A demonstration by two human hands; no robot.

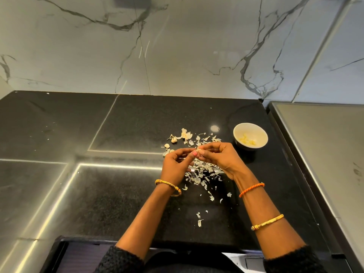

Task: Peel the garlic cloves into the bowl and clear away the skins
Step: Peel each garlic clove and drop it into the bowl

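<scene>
In the head view, the left hand and right hand meet fingertip to fingertip, both pinching one garlic clove above the scattered skins. The bowl, already holding peeled cloves, sits just far-right of the hands, nearer the right one. The clove's long axis is too hidden to tell.
</scene>
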